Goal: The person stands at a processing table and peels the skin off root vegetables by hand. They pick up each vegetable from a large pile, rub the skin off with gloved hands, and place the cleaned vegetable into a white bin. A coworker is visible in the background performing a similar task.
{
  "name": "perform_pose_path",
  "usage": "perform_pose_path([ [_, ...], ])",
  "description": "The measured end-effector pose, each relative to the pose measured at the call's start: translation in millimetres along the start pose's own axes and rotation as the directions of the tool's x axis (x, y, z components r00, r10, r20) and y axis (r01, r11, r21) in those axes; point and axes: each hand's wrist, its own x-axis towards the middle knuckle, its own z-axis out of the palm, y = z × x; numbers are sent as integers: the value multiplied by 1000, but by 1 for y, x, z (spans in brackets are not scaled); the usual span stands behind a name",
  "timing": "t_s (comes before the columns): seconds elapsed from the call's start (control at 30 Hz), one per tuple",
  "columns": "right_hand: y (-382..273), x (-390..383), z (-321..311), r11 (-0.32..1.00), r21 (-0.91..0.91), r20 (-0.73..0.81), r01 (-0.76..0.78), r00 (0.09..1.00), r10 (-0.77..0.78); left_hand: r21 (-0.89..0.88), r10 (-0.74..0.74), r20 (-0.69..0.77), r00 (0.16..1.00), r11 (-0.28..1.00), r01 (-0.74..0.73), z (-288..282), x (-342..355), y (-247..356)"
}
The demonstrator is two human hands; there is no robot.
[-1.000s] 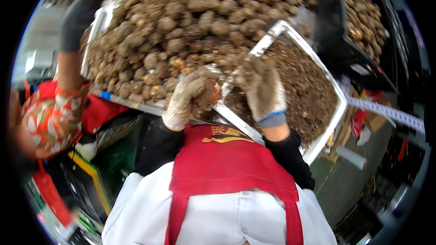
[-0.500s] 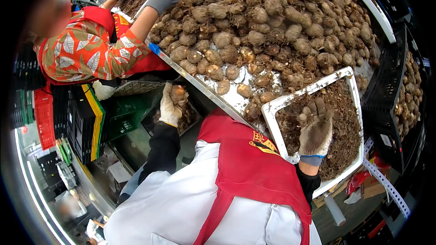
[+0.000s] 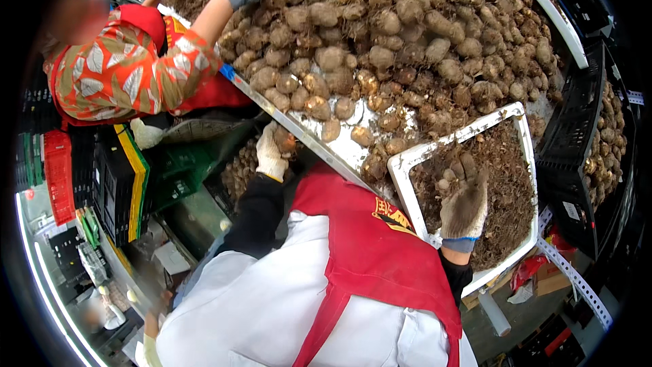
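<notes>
Hardly shifted: left hand (image 3: 273, 153) is staying clamped on a tuber (image 3: 284, 141) over the crate (image 3: 238, 173), right hand (image 3: 464, 202) spreading flat, bracing on tray (image 3: 526, 163) debris.

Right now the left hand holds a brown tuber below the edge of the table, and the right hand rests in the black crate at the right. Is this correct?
Not quite. The head view shows the right hand resting in the white tray of brown debris, not in the black crate. The left hand does hold a brown tuber below the table's edge.
</notes>
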Motion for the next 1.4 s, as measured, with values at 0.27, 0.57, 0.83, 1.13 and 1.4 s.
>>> perform_pose_path([
  [0.27,4,3,24,991,69,26,-111,994,109,204,159,-183,970,971,-121,26,23,-22],
  [0.57,1,4,14,994,33,-25,-107,994,108,255,96,-99,990,965,-68,12,-4,-14],
  [0.83,4,4,24,990,-50,-1,-133,991,133,-170,-155,-53,987,975,144,28,-25,-7],
  [1.13,4,3,28,986,35,40,-164,986,162,-253,-464,143,874,837,485,51,-42,20],
  [1.4,9,8,15,978,47,44,-203,979,201,-55,-310,337,889,936,347,-13,22,-12],
])
